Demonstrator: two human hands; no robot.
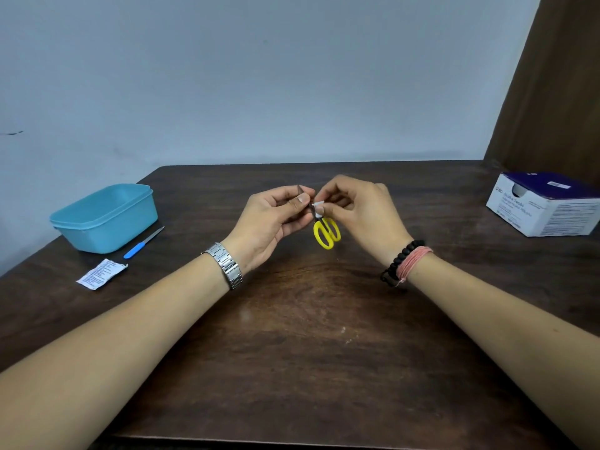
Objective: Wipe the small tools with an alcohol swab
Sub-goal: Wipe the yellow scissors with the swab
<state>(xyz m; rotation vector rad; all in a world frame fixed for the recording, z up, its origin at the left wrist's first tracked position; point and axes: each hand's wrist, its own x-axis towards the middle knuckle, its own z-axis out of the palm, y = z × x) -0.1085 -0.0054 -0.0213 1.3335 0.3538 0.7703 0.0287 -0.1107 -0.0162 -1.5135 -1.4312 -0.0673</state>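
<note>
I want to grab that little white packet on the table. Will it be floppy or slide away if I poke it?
The white packet looks thin and flat, so it is probably very light and would likely slide on the smooth wooden table when poked. Its torn, crinkled corner suggests it bends easily, so expect it to flop. It should not roll.

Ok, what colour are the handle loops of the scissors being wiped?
Yellow, seen in the head view: scissors.

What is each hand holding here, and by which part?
Left hand holds the yellow-handled scissors by the blades, handles hanging down. Right hand pinches a white swab against them near the pivot.
</note>
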